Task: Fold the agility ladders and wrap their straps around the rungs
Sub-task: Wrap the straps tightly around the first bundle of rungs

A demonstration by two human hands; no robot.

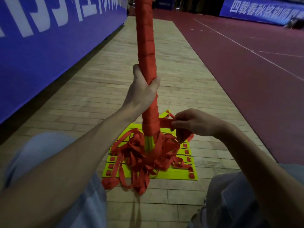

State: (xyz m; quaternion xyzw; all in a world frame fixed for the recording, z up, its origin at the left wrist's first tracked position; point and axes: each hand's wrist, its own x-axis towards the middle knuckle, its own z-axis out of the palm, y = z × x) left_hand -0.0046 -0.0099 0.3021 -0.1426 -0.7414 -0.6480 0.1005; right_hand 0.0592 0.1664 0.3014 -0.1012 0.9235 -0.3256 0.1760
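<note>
Now left hand [141, 91]: fingers curled tight round the upright wrapped bundle [145, 38] at mid-height; bundle's foot sits in the pile.
Right hand [195, 124]: pinches the red strap [165, 123] taut, just beside the bundle's lower end.
Bare part: yellow rungs [148, 143] show unwrapped at the foot.
Risk: slack in the pinch likely loosens the coils; loose straps [136, 160] below may snag; bundle may tip.
Floor ladder [174, 176]: lies flat under the tangle on the wood floor [172, 71].
Hidden: bundle top cut off; strap's free end behind fingers; which ladder owns the tangle, cannot tell.
</note>
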